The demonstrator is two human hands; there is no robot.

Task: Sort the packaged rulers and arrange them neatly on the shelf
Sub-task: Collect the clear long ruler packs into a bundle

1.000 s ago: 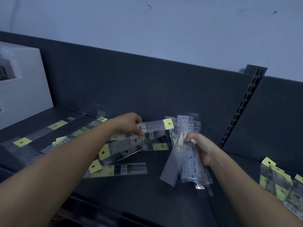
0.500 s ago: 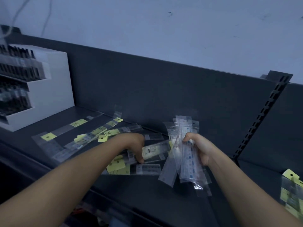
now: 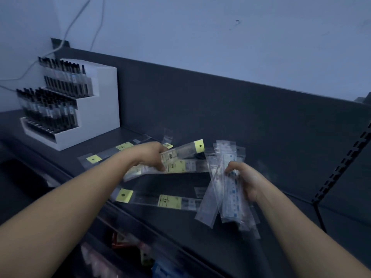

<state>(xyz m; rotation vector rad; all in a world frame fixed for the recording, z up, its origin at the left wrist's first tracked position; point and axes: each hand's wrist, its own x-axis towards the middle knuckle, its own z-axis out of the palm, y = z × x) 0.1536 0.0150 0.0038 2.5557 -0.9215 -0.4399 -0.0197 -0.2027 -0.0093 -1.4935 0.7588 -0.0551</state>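
Note:
My right hand (image 3: 246,180) grips a fanned bundle of clear-packaged rulers (image 3: 225,187) with blue print, held upright over the dark shelf (image 3: 174,221). My left hand (image 3: 153,156) holds a yellow-tagged ruler pack (image 3: 184,150), lifted at a slant above the pile. Beneath it lies another yellow-labelled pack (image 3: 180,167). One more yellow-tagged pack (image 3: 158,200) lies flat near the shelf's front. Several more packs (image 3: 108,154) lie behind my left forearm.
A white stepped display stand (image 3: 94,109) filled with dark pens sits at the shelf's left end. The shelf's dark back panel (image 3: 220,109) rises behind the pile. A slotted upright (image 3: 341,167) divides the shelf on the right. Coloured goods (image 3: 128,255) show on the shelf below.
My left hand went down into the pile and came up holding a yellow-tagged pack. The view swung left, bringing the pen stand into sight. My right hand kept its bundle.

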